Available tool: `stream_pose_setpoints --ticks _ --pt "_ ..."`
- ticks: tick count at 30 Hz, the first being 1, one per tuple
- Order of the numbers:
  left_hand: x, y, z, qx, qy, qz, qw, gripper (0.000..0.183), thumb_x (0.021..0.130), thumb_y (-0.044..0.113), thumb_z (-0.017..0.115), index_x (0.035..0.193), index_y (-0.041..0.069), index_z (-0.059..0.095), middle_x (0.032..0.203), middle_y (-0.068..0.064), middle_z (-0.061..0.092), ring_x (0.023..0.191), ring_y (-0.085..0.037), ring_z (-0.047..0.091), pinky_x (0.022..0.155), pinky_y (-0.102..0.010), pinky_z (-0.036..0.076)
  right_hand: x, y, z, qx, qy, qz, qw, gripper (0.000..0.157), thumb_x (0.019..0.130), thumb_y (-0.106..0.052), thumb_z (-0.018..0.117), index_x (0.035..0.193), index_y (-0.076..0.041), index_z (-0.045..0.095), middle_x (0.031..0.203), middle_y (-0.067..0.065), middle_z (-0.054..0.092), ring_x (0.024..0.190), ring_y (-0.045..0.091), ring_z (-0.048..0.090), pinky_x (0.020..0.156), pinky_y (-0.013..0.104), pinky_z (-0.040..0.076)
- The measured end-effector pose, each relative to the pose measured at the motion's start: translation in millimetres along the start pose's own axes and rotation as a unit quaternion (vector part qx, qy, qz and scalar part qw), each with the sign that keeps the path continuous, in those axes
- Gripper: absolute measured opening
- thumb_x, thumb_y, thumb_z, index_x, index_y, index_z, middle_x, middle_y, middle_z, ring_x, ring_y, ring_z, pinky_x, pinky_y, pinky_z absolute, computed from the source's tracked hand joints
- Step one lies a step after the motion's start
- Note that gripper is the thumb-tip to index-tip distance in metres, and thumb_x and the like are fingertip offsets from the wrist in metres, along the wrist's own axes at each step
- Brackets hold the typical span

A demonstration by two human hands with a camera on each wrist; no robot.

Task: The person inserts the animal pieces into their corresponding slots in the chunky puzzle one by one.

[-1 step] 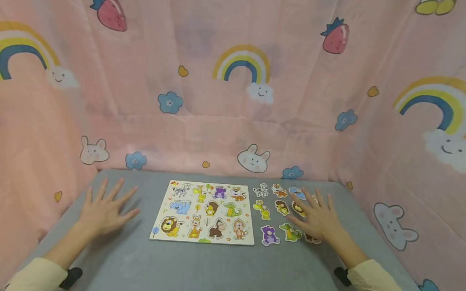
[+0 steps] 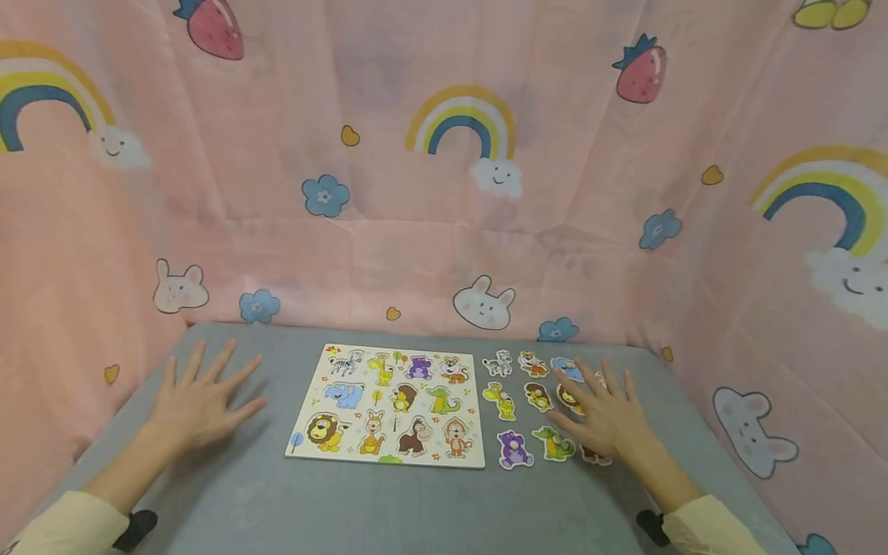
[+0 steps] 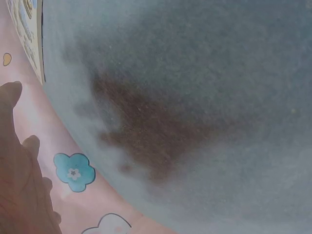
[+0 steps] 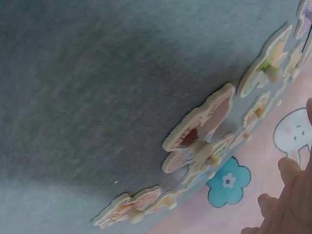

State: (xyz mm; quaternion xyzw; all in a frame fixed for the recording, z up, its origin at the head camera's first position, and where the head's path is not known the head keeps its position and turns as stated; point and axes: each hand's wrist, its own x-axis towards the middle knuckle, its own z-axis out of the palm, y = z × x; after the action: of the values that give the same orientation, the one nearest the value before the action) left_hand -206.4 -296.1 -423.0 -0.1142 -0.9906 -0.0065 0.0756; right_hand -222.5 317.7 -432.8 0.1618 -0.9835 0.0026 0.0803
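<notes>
Spread and raised over the grey table, my left hand [image 2: 201,405] is left of the puzzle board [image 2: 422,401], holding nothing. The board bears animal pictures in three rows. My right hand [image 2: 607,416], fingers spread, hovers over the right side of the loose knobbed pieces and hides some. Around it lie the elephant piece [image 2: 563,365], lion piece [image 2: 565,394], crocodile piece [image 2: 552,444] and a partly covered brown piece [image 4: 214,114]. Farther left are the zebra piece [image 2: 497,363], tiger piece [image 2: 533,364], giraffe piece [image 2: 502,402], hedgehog piece [image 2: 538,398] and purple hippo piece [image 2: 512,451].
The grey cloth-covered table [image 2: 388,509] ends at a pink patterned curtain [image 2: 388,254] at the back and both sides. Dark wrist straps [image 2: 136,530] show at the sleeves [image 2: 72,526]. In the left wrist view, the hand's shadow [image 3: 151,126] falls on the cloth.
</notes>
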Motion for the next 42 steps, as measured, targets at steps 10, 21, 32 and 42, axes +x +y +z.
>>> stream_pose_setpoints --ticks 10,21,32,42 --pt "-2.0 0.3 -5.1 -0.042 0.004 0.008 0.9991 0.073 0.096 0.061 0.056 0.154 0.019 0.042 0.156 -0.028 0.032 0.136 -0.063 0.025 0.1 -0.078 0.019 4.7 3.1 -8.0 0.054 -0.001 -0.022 0.998 0.076 0.099 -0.062 0.052 0.159 -0.018 0.034 0.161 0.024 0.025 0.142 0.057 0.017 0.106 0.075 0.01" --pt "-14.7 4.8 -25.4 -0.29 -0.027 0.05 0.9553 0.048 0.097 0.028 0.071 0.135 0.003 0.056 0.117 -0.015 0.068 0.097 -0.033 0.069 0.083 -0.049 0.054 20.1 2.8 -4.6 0.311 0.055 -0.04 0.948 0.062 0.098 -0.027 0.071 0.149 -0.004 0.046 0.142 0.025 0.051 0.118 0.045 0.058 0.092 0.058 0.048" --pt "-16.2 25.6 -19.5 -0.332 -0.062 0.101 0.936 0.031 0.097 0.022 0.071 0.122 0.006 0.065 0.106 0.002 0.069 0.087 -0.014 0.067 0.076 -0.033 0.055 36.0 -4.7 2.8 0.431 0.047 -0.002 0.901 0.056 0.094 -0.021 0.076 0.143 -0.007 0.054 0.129 0.025 0.061 0.077 0.035 0.067 0.064 0.033 0.054" --pt "-17.8 31.5 -7.2 -0.354 -0.075 0.11 0.9258 0.03 0.095 0.022 0.073 0.118 0.004 0.065 0.103 0.001 0.069 0.085 -0.014 0.067 0.075 -0.033 0.055 54.2 -8.1 15.6 0.48 0.034 0.003 0.877 0.058 0.091 -0.021 0.079 0.143 -0.009 0.055 0.131 0.027 0.059 0.075 0.044 0.065 0.055 0.036 0.051"
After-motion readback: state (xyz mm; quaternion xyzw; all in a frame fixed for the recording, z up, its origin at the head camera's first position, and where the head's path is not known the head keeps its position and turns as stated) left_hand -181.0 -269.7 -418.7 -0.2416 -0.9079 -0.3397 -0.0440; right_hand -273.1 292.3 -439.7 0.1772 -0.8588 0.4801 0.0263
